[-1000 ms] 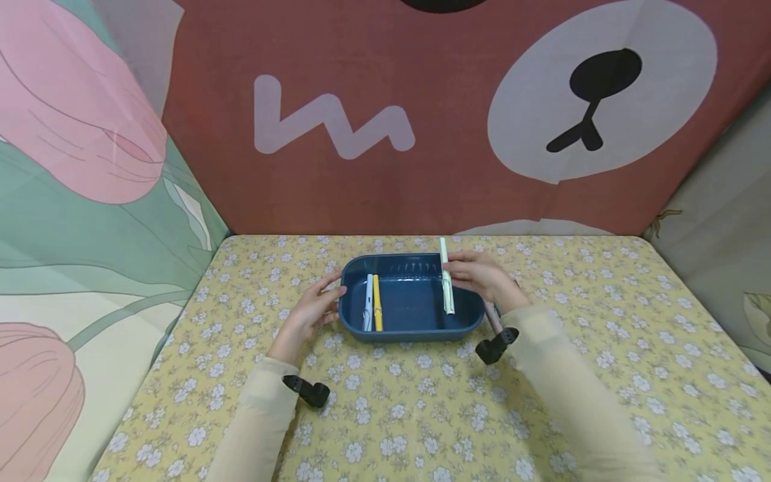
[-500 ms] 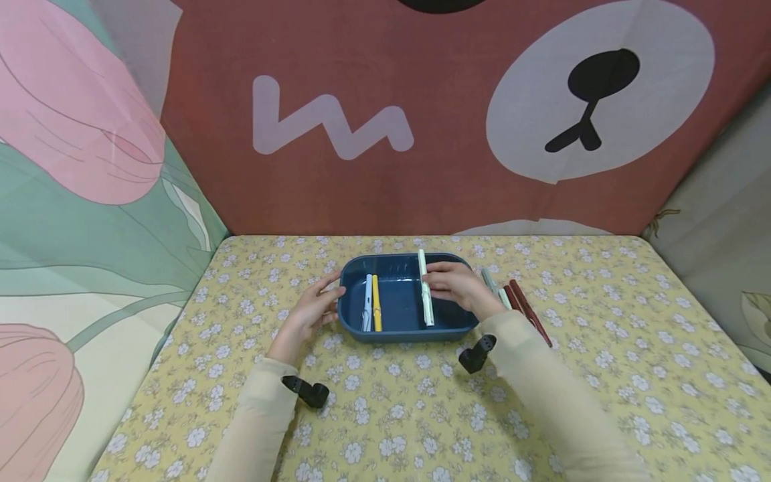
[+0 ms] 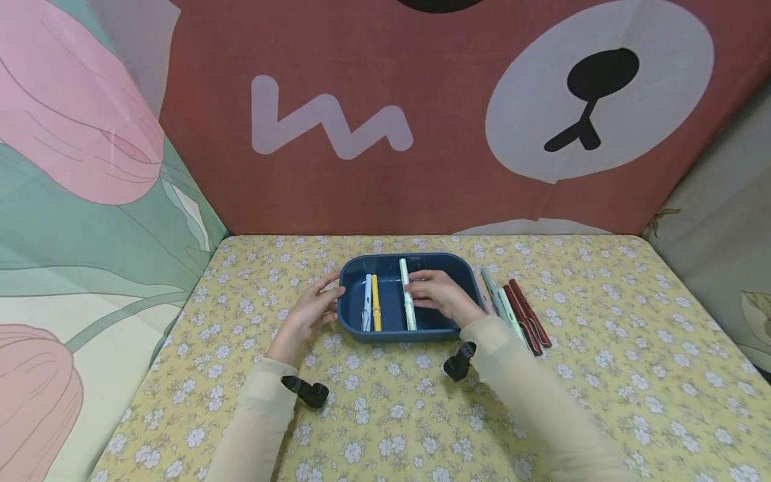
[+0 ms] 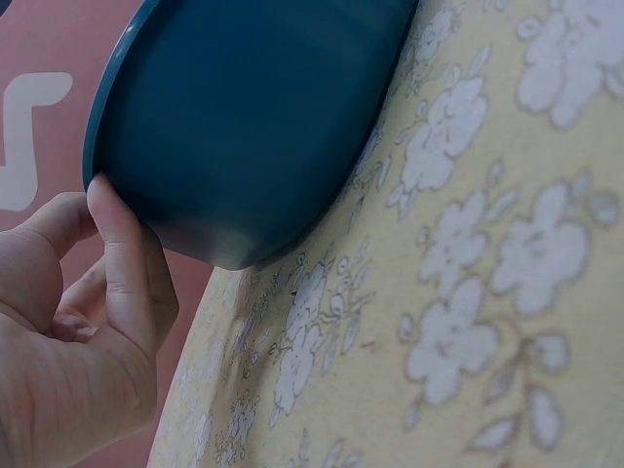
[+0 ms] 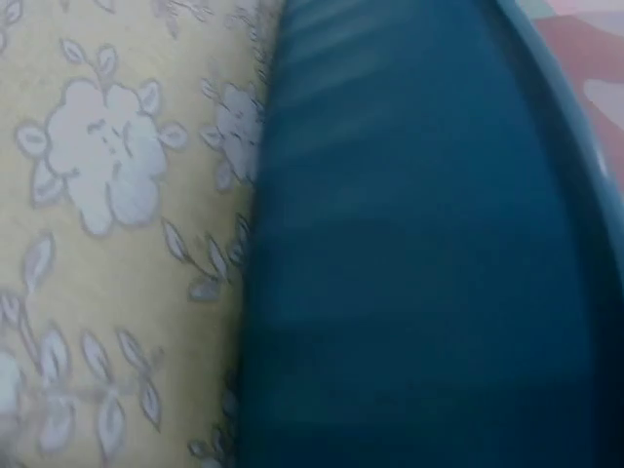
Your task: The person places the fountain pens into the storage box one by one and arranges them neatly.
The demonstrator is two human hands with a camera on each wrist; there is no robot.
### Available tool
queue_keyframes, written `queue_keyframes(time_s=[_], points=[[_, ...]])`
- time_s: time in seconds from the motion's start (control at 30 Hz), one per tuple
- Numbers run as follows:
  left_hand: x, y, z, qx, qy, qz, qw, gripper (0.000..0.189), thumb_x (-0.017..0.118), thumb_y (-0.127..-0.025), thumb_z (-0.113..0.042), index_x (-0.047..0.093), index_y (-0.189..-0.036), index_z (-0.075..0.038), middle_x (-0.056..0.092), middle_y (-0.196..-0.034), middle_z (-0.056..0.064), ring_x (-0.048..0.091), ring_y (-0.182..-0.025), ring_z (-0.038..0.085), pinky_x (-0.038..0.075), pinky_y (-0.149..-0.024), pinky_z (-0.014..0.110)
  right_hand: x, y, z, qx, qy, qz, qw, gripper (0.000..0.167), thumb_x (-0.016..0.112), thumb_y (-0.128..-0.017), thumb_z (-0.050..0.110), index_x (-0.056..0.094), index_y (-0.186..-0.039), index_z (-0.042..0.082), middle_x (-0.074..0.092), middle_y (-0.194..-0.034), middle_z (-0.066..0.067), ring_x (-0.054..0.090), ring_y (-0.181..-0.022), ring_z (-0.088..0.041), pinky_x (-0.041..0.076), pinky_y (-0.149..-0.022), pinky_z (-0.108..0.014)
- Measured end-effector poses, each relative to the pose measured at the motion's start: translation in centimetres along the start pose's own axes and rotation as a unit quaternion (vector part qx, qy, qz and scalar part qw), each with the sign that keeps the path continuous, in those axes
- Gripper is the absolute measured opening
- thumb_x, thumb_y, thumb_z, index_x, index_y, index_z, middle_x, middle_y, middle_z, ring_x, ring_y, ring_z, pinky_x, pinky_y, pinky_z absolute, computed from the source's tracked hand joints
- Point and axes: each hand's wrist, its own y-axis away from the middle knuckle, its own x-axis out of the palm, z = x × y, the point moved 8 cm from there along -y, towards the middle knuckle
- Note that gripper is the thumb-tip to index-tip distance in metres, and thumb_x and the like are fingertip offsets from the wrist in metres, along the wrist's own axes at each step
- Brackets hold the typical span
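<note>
A dark blue oval-cornered plastic box (image 3: pixel 409 337) stands on the table. My left hand (image 3: pixel 310 311) holds its left end, thumb at the rim and fingers against the outer wall; the left wrist view shows this hand (image 4: pixel 88 322) at the box's wall (image 4: pixel 244 127). Over the box, my right hand (image 3: pixel 442 294) pinches a pale mint-green pen (image 3: pixel 407 298) upright across it, between thumb and fingers. A light blue pen (image 3: pixel 367 302) and a yellow pen (image 3: pixel 376 303) lie side by side inside at the left. The right wrist view shows only the box's side (image 5: pixel 419 244).
Right of the box lie several pens: a greenish-grey pen (image 3: pixel 490 286), a mint pen (image 3: pixel 509 311) and dark red pens (image 3: pixel 530 313), with a pinkish one partly behind the right wrist. A flowered yellow cloth (image 3: pixel 391 415) covers the table. Printed fabric walls surround it.
My right hand has carried the mint-green pen leftward and lower into the box, toward the yellow pen. The pens on the right have come into view from behind the arm. My left hand stays put.
</note>
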Motion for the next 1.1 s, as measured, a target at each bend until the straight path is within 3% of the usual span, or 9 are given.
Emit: queue_keyframes(time_s=[0.37,0.63,0.93,1.1], points=[[0.0,-0.1,-0.1,-0.003,0.001,-0.003,1.0,0.052,0.054,-0.099,-0.023,0.036,-0.148,-0.029,0.054,-0.089,-0.002,0.051,-0.062,0.005,0.048,-0.054,0.019,1.8,-0.5,-0.2,-0.007,-0.013,-0.003,0.9999,0.044,0.057,-0.095,0.008,0.046,-0.136,-0.001,0.057,-0.126,-0.019,0.063,-0.102,-0.021,0.052,-0.097,-0.039],[0.0,-0.1,-0.1,-0.001,0.005,-0.002,1.0,0.052,0.054,-0.098,-0.023,0.037,-0.147,-0.028,0.056,-0.088,-0.003,0.053,-0.062,0.004,0.049,-0.054,0.019,2.8,-0.8,-0.1,0.0,-0.03,-0.019,0.9994,0.042,0.058,-0.093,0.007,0.049,-0.134,0.0,0.056,-0.122,-0.017,0.061,-0.096,-0.02,0.053,-0.095,-0.037],[0.0,-0.1,-0.1,-0.001,0.002,0.001,1.0,0.053,0.054,-0.098,-0.024,0.036,-0.148,-0.029,0.055,-0.085,-0.005,0.053,-0.062,0.004,0.049,-0.054,0.018,3.6,-1.1,-0.2,0.0,-0.025,-0.014,0.9996,0.04,0.059,-0.093,0.006,0.05,-0.131,-0.001,0.056,-0.125,-0.019,0.061,-0.109,-0.029,0.053,-0.096,-0.038],[0.1,0.0,-0.1,0.002,0.002,0.009,1.0,0.054,0.054,-0.098,-0.025,0.034,-0.149,-0.028,0.056,-0.085,-0.006,0.053,-0.061,0.004,0.049,-0.054,0.018,3.6,-1.4,-0.5,0.011,-0.026,-0.011,0.9995,0.04,0.063,-0.091,0.006,0.052,-0.129,-0.001,0.059,-0.119,-0.018,0.063,-0.104,-0.028,0.056,-0.09,-0.035]])
